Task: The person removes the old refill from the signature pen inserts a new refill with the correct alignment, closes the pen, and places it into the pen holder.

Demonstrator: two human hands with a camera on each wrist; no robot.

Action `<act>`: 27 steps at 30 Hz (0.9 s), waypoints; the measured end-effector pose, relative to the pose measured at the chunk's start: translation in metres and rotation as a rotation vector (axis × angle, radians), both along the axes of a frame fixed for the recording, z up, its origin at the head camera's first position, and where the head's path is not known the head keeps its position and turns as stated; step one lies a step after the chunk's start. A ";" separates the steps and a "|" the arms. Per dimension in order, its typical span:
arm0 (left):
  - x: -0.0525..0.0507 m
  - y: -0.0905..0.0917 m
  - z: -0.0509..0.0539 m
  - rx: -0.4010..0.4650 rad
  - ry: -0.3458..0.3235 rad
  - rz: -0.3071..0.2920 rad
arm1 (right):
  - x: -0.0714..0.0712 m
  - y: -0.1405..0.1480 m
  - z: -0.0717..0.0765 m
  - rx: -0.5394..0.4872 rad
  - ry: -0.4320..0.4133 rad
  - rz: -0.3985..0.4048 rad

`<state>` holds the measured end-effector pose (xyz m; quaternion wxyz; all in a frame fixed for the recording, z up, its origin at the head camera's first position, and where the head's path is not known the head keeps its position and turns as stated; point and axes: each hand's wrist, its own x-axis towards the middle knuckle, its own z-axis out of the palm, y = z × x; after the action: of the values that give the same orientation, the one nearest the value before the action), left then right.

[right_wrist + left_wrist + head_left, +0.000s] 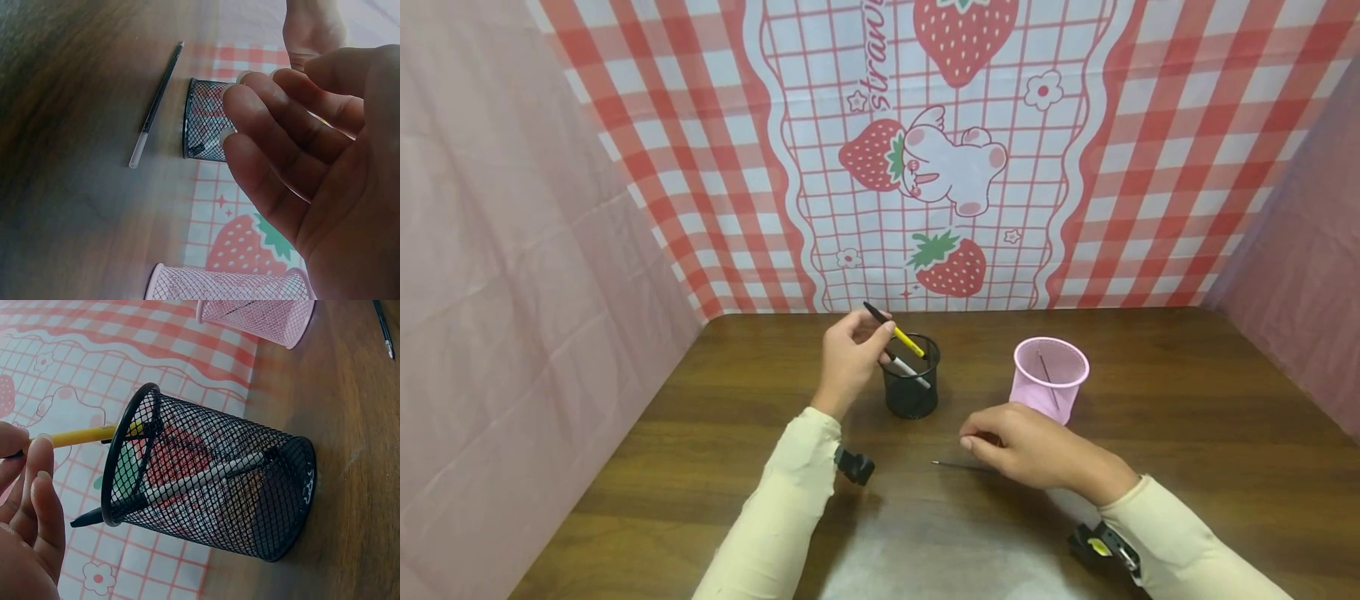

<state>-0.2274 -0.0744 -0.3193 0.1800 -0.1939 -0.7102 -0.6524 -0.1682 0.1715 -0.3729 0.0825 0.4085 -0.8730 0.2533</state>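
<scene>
My left hand (850,358) pinches a yellow pen (908,342) with a black end, tilted over a black mesh pen cup (912,404). In the left wrist view the pen's far end is inside the cup's rim. A white-bodied pen with black ends (200,480) leans inside that cup. My right hand (1037,446) hovers in front of a pink mesh cup (1026,393), its fingers loosely bent and holding nothing. Beneath it a dark pen refill (156,103) with a pale end lies on the table, partly hidden by the hand in the head view.
Inside the pink cup leans a thin dark stick (1048,382). The brown wooden table (715,467) ends at a strawberry-print checked cloth (947,192) behind the cups. Pink cloth walls (512,292) stand on both sides.
</scene>
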 end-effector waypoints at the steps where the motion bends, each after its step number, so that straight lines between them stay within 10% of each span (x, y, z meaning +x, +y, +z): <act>1: 0.000 0.000 -0.001 0.000 -0.001 -0.002 | 0.000 0.000 0.000 0.001 -0.003 0.000; 9: -0.003 -0.002 -0.011 -0.048 -0.009 -0.036 | 0.000 -0.001 -0.001 0.005 -0.016 0.009; 17: -0.028 -0.004 -0.038 -0.087 0.019 -0.026 | 0.001 -0.001 -0.001 0.008 -0.023 0.012; 27: -0.030 -0.005 -0.043 -0.065 0.020 -0.018 | 0.001 -0.002 -0.002 0.002 -0.024 0.019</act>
<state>-0.2573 -0.0792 -0.3625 0.1749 -0.2126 -0.7274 -0.6286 -0.1672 0.1691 -0.3752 0.0694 0.4140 -0.8701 0.2581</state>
